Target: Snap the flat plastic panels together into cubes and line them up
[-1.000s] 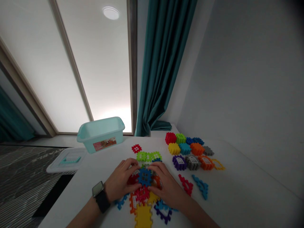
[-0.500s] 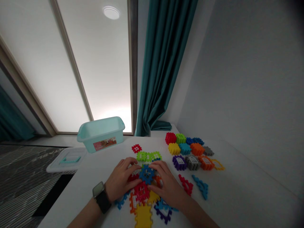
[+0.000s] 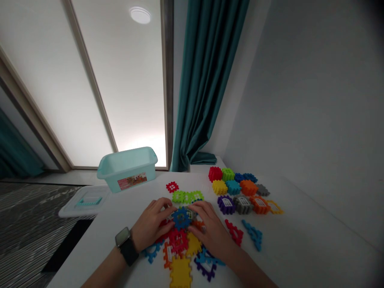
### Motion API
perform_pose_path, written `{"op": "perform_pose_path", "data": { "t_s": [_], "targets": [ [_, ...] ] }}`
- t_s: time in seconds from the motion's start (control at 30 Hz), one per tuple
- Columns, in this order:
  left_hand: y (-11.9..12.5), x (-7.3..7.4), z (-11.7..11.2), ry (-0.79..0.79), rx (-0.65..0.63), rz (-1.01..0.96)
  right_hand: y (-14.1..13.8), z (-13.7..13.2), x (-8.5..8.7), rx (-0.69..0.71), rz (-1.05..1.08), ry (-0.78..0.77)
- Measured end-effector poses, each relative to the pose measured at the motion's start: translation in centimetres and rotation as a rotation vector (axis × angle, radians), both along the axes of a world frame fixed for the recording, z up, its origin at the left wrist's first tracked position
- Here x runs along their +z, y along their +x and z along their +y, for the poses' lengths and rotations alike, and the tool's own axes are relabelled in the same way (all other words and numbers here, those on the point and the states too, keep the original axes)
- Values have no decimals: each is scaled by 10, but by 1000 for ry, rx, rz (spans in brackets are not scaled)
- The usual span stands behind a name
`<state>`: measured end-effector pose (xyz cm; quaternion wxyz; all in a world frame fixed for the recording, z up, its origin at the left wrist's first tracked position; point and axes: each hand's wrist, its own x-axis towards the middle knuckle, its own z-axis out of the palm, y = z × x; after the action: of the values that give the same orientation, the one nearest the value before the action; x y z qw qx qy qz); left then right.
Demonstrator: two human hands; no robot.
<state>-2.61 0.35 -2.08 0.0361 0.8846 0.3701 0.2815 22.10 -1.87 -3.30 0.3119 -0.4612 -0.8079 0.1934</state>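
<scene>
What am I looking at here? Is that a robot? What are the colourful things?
No robot here! These are a person's own left hand and right hand. One camera, worn on the head, takes every picture, looking forward and down, so the arms come in from the bottom. The fingers of both hands hold a blue toothed tile. More loose tiles lie around it on the white table, like the yellow tile near the bottom. To the right stand stacks, like the purple stack. At the far left are a sea-green box and a clear lid.
</scene>
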Motion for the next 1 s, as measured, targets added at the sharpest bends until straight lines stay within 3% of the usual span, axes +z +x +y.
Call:
{"op": "perform_pose_path", "data": {
  "t_s": [0.17,0.4,0.67,1.0],
  "targets": [
    [-1,2,-1,-34,-32,35,0,0,-2,47,-41,30],
    [0,3,-1,-109,-53,26,-3,-2,2,4,-6,13],
    [4,5,-5,-126,-27,-78,-6,-3,2,-43,54,116],
    [7,2,-2,-124,30,-70,-12,-5,1,-57,68,165]
  ]
}}
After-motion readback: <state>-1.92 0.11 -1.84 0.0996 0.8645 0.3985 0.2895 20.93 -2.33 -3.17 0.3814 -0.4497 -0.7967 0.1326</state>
